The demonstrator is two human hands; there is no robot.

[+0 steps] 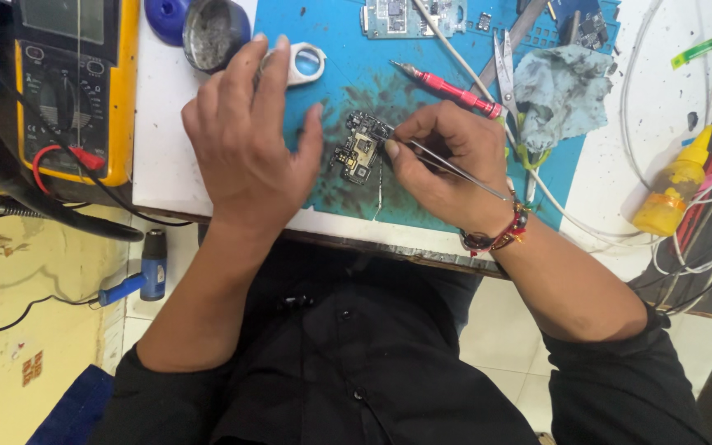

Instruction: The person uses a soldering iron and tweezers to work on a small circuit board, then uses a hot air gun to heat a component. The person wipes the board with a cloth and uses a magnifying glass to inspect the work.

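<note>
Clearly the work centres on a small circuit board (360, 148) lying flat on the blue mat (335, 37), near the counter's front edge (348, 227). The right hand (447, 161) pinches thin tweezers (455, 169) between thumb and fingers, the tips touching the board's right side. The left hand (249, 136) rests palm down just left of the board, fingers loosely spread and gripping nothing, its thumb close to the board's edge.

The board looks light, thin, stiff and fragile, crowded with tiny parts; it would best be held by its bare edges, never by the components, and it could slide on the mat under a nudge.

Room is tight. A white loupe (302, 62) and a round tin (214, 33) sit beyond the left hand; a red screwdriver (451, 89), scissors (504, 70) and a crumpled cloth (558, 91) crowd the right. A multimeter (72, 82) stands at the left edge, a yellow bottle (673, 185) among white cables (620, 227) toward the right edge. The front edge lies just behind both wrists, so little free mat remains.
</note>
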